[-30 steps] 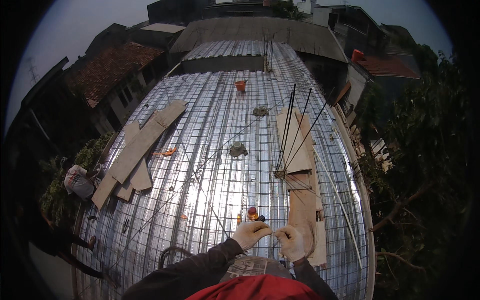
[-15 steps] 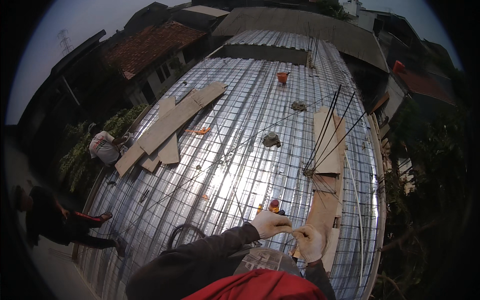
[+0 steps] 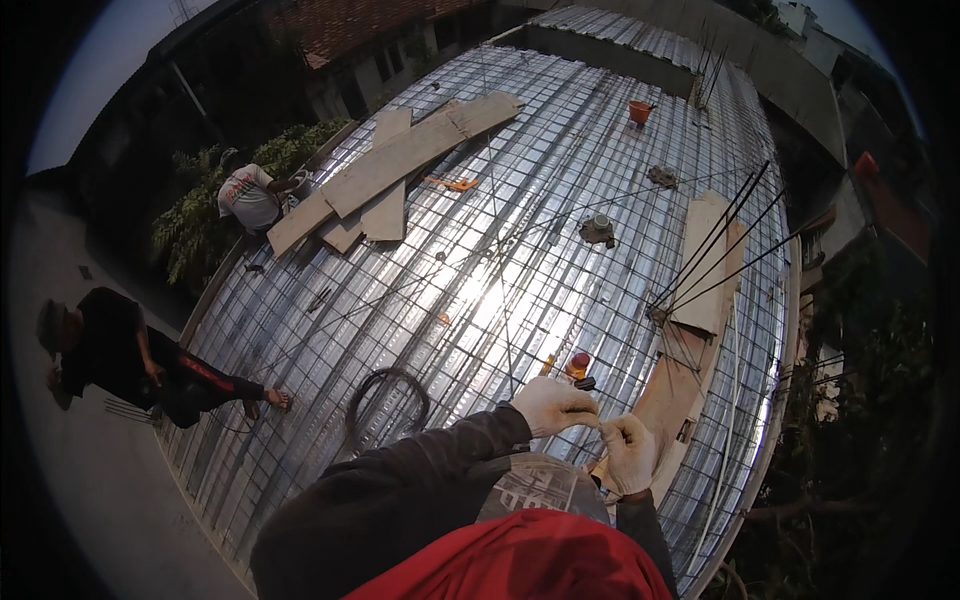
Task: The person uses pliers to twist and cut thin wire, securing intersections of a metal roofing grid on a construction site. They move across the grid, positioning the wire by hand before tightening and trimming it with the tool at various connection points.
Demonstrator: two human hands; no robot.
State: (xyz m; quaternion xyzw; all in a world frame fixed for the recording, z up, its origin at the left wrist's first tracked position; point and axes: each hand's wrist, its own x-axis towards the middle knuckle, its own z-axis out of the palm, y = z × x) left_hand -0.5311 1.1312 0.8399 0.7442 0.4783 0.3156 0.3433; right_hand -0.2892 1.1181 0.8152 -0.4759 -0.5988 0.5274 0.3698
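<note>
My left hand (image 3: 555, 407) and my right hand (image 3: 630, 455), both in white work gloves, meet in front of my body. Their fingers are pinched, with the fingertips almost touching. Whatever sits between them is too small to make out. Just beyond the left hand, a red-topped bottle-like object (image 3: 578, 364) rests on the steel mesh (image 3: 540, 310), beside something yellow and a dark handle. A coil of dark wire (image 3: 388, 400) lies left of my left forearm. Red cloth (image 3: 520, 560) and a clear plastic sheet or bag with print cover my front.
Mesh lies over shiny corrugated decking. Long boards (image 3: 390, 175) are stacked at the left, others (image 3: 700, 270) at the right beside upright rebar (image 3: 715, 240). An orange bucket (image 3: 640, 112) stands far off. Two people, one standing (image 3: 130, 350), one crouching (image 3: 250, 195), are near the left edge.
The view has shifted, so the deck sits further right and higher. The standing person at the left shows more fully. My hands stay pinched close together.
</note>
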